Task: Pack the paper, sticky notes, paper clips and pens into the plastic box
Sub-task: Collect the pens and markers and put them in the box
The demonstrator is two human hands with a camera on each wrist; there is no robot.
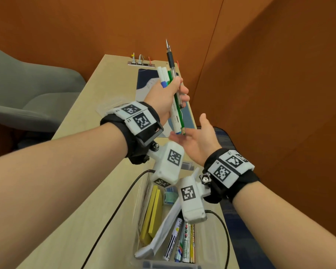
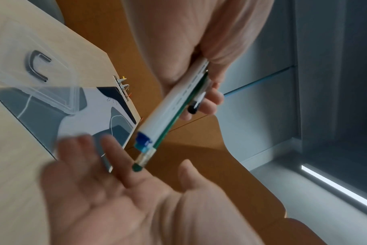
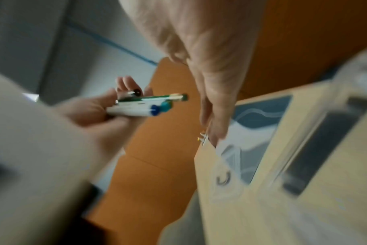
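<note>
My left hand [image 1: 169,94] grips a bundle of pens [image 1: 176,105] upright above the table: white markers, a green pencil and a black-gripped pen with its tip up. The same pens [image 2: 168,119] show in the left wrist view, held by my left hand [image 2: 201,69]. My right hand [image 1: 197,140] is open, palm up, just under the bundle's lower ends, and the right hand [image 2: 107,190] fills the lower left wrist view. The clear plastic box [image 1: 142,210] near me holds yellow sticky notes [image 1: 152,214], folded white paper [image 1: 163,228] and several markers [image 1: 182,241].
The box's clear lid [image 2: 38,69] lies on a blue-and-white mat [image 1: 144,78] further along the wooden table [image 1: 97,191]. A grey chair [image 1: 27,94] stands to the left, orange walls behind and to the right. Cables [image 1: 113,212] run beside the box.
</note>
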